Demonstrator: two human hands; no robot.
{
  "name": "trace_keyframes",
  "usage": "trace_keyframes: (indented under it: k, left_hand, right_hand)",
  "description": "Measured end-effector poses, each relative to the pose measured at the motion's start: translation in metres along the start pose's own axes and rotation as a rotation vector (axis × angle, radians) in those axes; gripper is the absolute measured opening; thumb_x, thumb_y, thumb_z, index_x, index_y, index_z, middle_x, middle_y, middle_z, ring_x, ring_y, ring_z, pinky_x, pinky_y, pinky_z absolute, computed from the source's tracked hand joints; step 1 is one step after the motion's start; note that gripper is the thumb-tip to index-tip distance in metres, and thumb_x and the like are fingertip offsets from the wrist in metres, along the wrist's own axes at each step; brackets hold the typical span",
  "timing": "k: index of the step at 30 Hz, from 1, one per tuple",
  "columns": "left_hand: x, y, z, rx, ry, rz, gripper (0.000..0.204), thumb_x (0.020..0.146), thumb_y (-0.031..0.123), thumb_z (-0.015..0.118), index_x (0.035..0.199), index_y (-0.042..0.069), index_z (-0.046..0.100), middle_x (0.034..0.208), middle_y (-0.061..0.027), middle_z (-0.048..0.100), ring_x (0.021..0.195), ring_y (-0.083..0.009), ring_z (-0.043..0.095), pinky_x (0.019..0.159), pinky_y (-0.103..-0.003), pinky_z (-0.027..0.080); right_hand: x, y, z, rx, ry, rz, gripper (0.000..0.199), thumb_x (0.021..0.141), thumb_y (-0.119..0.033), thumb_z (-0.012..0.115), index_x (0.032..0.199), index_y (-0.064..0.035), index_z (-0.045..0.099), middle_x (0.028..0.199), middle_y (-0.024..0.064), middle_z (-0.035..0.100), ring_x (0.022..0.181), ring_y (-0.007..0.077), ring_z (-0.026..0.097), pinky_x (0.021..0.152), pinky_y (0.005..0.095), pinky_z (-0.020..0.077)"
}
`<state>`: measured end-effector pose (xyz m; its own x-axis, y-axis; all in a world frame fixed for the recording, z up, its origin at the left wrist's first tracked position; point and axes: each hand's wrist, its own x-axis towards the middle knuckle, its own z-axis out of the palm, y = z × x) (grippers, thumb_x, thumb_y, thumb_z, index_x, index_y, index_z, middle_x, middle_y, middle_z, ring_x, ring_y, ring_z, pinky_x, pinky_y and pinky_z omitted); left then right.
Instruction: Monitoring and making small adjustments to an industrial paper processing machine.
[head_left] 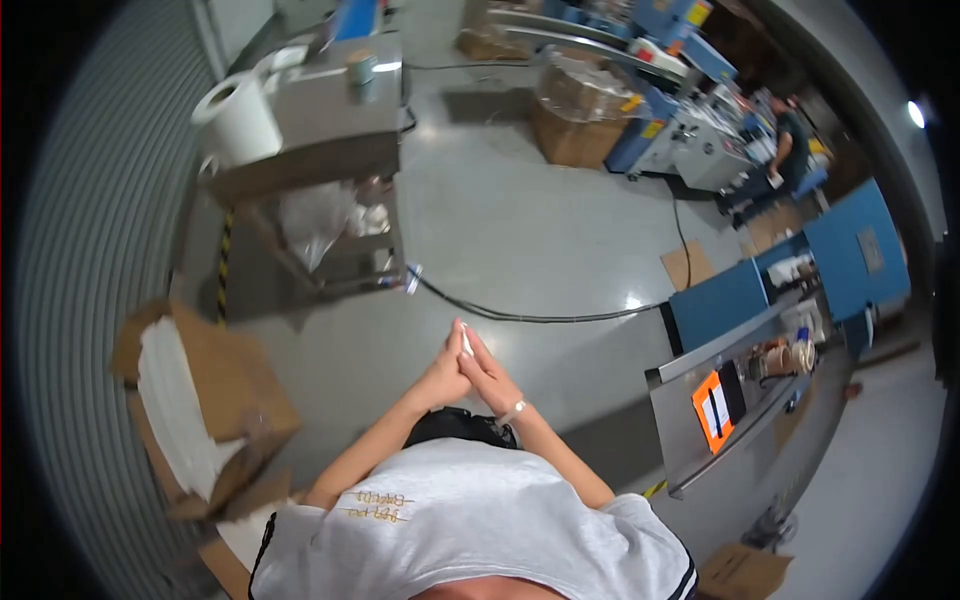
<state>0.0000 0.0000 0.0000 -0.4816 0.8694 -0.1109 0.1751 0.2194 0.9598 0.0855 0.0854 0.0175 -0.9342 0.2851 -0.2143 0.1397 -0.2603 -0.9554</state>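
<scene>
My left hand (pixel 443 376) and my right hand (pixel 490 378) meet in front of my waist, their fingers pressed together and pointing away from me. A small white piece (pixel 466 343) shows between the fingers of both hands; its kind is too small to make out. A light-coloured band (pixel 512 411) circles my right wrist. Both hands are above the grey floor, apart from any table.
A steel table (pixel 330 110) with a large white roll (pixel 237 118) stands far left. Open cardboard boxes (pixel 245 375) are near left. A black cable (pixel 540 319) crosses the floor ahead. On the right, a steel worktop (pixel 675 440) holds an orange clipboard (pixel 703 408). A person (pixel 790 145) stands by machines far right.
</scene>
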Motion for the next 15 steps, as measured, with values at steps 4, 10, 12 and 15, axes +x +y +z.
trace_keyframes:
  k: [4,10,12,15]
  left_hand:
    - [0.068,0.048,0.01,0.024,-0.408,0.073,0.094,0.065,0.024,0.059,0.122,-0.008,-0.007,0.128,-0.0291,0.006,0.121,-0.0337,0.013,0.097,-0.034,0.019]
    - [0.197,0.108,0.021,-0.747,-0.201,0.075,0.066,0.077,0.015,0.052,0.126,0.002,0.01,0.125,-0.0229,0.024,0.118,-0.0244,0.024,0.093,-0.032,0.026]
    - [0.244,0.107,0.027,-0.668,-0.066,0.066,0.05,0.078,0.016,0.051,0.119,0.0,0.027,0.116,-0.0144,0.038,0.107,-0.0191,0.037,0.086,-0.027,0.033]
    - [0.302,0.108,0.03,-0.578,-0.096,-0.042,0.033,0.079,0.015,0.051,0.105,-0.003,0.042,0.097,-0.0096,0.05,0.091,-0.013,0.047,0.08,-0.024,0.038]
  right_hand:
    - [0.008,-0.023,-0.055,0.363,0.313,0.011,0.049,0.081,-0.015,0.049,0.125,-0.0085,0.028,0.119,0.0067,0.039,0.102,0.0124,0.04,0.084,0.0236,0.0346]
    - [0.057,-0.112,-0.145,0.393,0.647,-0.366,0.039,0.076,0.0,0.048,0.115,-0.0032,0.042,0.101,0.0048,0.051,0.086,0.0102,0.05,0.074,0.0227,0.0421]
    - [0.06,-0.157,-0.169,0.364,0.593,-0.522,0.04,0.074,0.003,0.046,0.114,-0.0006,0.041,0.104,0.0069,0.048,0.091,0.0103,0.048,0.077,0.0232,0.0403]
    - [0.056,-0.242,-0.187,0.268,0.32,-0.731,0.043,0.071,0.001,0.044,0.113,0.002,0.037,0.106,0.0096,0.046,0.096,0.0137,0.045,0.082,0.0263,0.0364]
